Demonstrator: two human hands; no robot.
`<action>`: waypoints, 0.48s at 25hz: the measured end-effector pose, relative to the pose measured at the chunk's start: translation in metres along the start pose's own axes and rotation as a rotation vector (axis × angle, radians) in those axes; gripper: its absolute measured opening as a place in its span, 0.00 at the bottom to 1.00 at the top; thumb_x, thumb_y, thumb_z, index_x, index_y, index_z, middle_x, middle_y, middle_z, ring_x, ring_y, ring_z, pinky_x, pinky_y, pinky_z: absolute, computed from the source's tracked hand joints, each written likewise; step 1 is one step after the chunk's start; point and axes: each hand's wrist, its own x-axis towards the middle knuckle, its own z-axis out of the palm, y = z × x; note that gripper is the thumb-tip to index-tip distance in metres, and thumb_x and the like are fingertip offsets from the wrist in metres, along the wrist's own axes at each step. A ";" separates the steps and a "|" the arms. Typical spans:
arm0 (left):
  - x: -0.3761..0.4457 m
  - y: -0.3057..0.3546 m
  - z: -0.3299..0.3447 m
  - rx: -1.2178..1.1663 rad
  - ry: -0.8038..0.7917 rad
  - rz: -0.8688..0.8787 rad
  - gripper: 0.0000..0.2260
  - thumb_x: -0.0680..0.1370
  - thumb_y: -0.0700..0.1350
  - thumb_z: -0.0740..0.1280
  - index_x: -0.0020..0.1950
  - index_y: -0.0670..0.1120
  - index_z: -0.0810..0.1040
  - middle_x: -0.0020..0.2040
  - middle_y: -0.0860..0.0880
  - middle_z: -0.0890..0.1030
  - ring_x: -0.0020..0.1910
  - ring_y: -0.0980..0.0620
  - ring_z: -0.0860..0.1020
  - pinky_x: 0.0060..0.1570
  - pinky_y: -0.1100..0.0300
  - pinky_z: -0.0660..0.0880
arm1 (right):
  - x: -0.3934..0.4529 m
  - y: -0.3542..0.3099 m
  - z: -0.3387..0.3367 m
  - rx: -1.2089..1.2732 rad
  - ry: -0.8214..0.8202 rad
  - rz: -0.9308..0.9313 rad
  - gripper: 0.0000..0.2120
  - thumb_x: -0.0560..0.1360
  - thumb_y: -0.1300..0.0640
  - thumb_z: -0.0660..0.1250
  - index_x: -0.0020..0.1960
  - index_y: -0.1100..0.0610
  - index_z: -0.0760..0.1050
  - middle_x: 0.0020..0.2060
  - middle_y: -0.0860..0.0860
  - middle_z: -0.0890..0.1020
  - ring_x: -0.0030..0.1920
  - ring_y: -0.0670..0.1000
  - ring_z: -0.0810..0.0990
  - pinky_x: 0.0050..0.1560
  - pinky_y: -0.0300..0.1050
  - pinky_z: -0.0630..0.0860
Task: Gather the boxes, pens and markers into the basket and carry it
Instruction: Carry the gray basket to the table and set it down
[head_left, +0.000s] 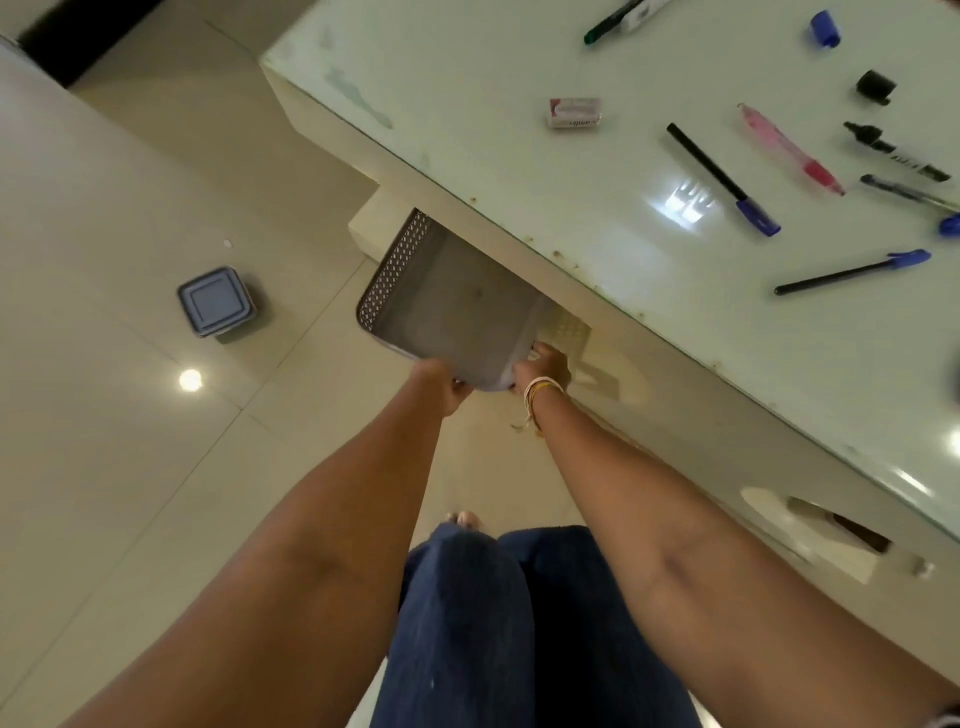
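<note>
Basket (457, 306), long axis running under the tabletop (597, 218), gripped by left hand (441, 387) and right hand (543, 371); one small box (574, 113) on top.

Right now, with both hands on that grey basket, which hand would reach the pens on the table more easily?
Probably the right hand: it grips the basket on the side nearest the table, where the pens lie. The left hand is on the floor side.
</note>
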 end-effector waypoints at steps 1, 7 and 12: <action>-0.016 -0.013 -0.015 0.008 0.031 -0.017 0.19 0.82 0.34 0.55 0.74 0.39 0.63 0.72 0.41 0.70 0.69 0.44 0.71 0.62 0.55 0.72 | -0.022 0.009 -0.003 -0.003 -0.030 0.018 0.21 0.67 0.68 0.64 0.57 0.56 0.82 0.58 0.56 0.83 0.56 0.64 0.81 0.57 0.57 0.80; -0.153 -0.069 -0.114 -0.134 0.206 -0.057 0.19 0.83 0.42 0.59 0.72 0.38 0.64 0.70 0.41 0.72 0.67 0.42 0.73 0.57 0.56 0.75 | -0.182 0.043 -0.026 -0.076 -0.137 0.089 0.26 0.69 0.69 0.64 0.65 0.54 0.77 0.62 0.55 0.81 0.58 0.60 0.81 0.58 0.54 0.80; -0.265 -0.087 -0.177 -0.092 0.227 -0.134 0.19 0.82 0.36 0.55 0.73 0.36 0.62 0.71 0.40 0.70 0.67 0.44 0.74 0.45 0.61 0.77 | -0.304 0.052 -0.053 -0.077 -0.149 0.087 0.26 0.70 0.70 0.63 0.65 0.54 0.77 0.62 0.55 0.81 0.57 0.60 0.82 0.56 0.55 0.81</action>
